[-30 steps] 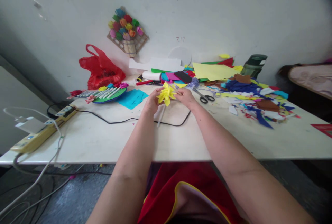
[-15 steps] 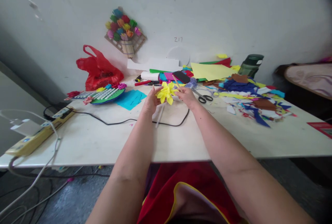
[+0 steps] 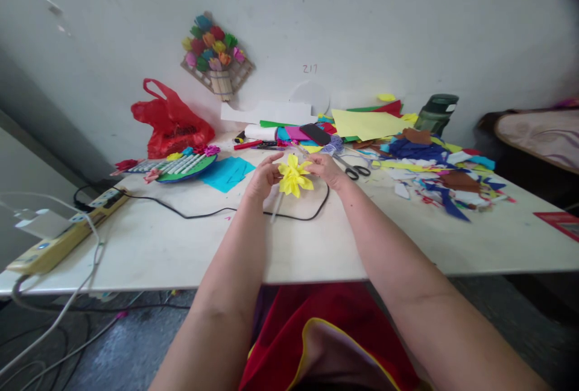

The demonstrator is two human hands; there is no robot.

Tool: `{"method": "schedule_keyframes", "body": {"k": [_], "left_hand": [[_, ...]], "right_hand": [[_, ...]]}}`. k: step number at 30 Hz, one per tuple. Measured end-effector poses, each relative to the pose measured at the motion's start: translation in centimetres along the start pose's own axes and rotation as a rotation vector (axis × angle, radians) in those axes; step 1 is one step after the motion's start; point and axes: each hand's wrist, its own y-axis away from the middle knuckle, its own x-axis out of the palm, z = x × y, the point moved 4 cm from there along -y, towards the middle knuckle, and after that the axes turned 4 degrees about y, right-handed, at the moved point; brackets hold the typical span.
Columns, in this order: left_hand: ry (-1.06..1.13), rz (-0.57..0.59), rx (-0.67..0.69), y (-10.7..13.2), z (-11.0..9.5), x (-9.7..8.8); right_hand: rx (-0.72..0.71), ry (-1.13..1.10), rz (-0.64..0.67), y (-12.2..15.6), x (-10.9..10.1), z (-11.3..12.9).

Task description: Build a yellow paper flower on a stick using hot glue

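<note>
While my arms reach over the white counter (image 3: 316, 252), a black cord (image 3: 296, 218) and a pale stick (image 3: 275, 207) show just below my hands; I can't tell if that stick is joined to the flower. The yellow flower (image 3: 295, 176) is up between my hands. My left hand (image 3: 263, 180) is closed on its left side, with some fingertips poking out. My right hand (image 3: 326, 169) is pinched together by the right petals and seems to hold a thin stick (image 3: 300, 149), but that part is blurry. I think the flower is mostly made, because its petals spread all around. Both hands are busy at it, so maybe a little is left, but I can't see how much. Just past my right hand lie the scissors (image 3: 357, 171), and way back, bright flowers (image 3: 215, 44) are on the wall. Half a second ago, my yellow flower was a bit higher and turned another way. The thin stick stood up more then; now it leans left. The far things look the same.
</note>
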Motion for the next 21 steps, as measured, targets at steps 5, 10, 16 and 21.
{"method": "schedule_keyframes", "body": {"k": [5,10,16,21], "left_hand": [[-0.057,0.058,-0.038,0.3,0.0,0.4],[-0.106,0.126,-0.054,0.8,0.0,1.0],[-0.155,0.100,-0.065,1.0,0.2,1.0],[-0.169,0.068,-0.065,0.9,0.2,0.8]], "right_hand": [[0.011,0.000,0.060,0.1,0.3,0.3],[-0.022,0.089,0.122,-0.1,0.6,0.3],[-0.008,0.108,0.119,-0.1,0.9,0.1],[-0.035,0.151,0.009,-0.2,0.6,0.0]]}}
